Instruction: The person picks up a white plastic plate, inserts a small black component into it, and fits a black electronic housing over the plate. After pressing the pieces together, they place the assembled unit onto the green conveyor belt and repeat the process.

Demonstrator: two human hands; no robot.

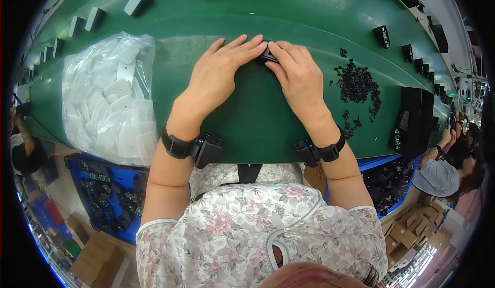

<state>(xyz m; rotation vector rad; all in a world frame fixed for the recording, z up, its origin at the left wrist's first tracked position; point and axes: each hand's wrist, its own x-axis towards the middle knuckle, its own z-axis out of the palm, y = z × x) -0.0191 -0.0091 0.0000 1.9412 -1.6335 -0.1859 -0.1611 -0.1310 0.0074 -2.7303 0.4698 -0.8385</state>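
In the middle of the green work surface, a small black plastic case (268,56) is held between my two hands. My left hand (219,69) reaches it from the left with the fingers stretched forward, fingertips pressing on its near left side. My right hand (298,71) closes on its right side, thumb below and fingers bent over the top. Much of the case is hidden under the fingers. Right of my right hand lies a loose pile of small black parts (357,81). A clear plastic bag (108,100) full of white rounded plates lies left of my left forearm.
Black cases with white tops (138,1) stand in a row at the far left. Dark cases (381,36) line the right, near a black box (416,115). Blue bins (85,195) with circuit boards sit below the table edge. A person (438,169) works at the right.
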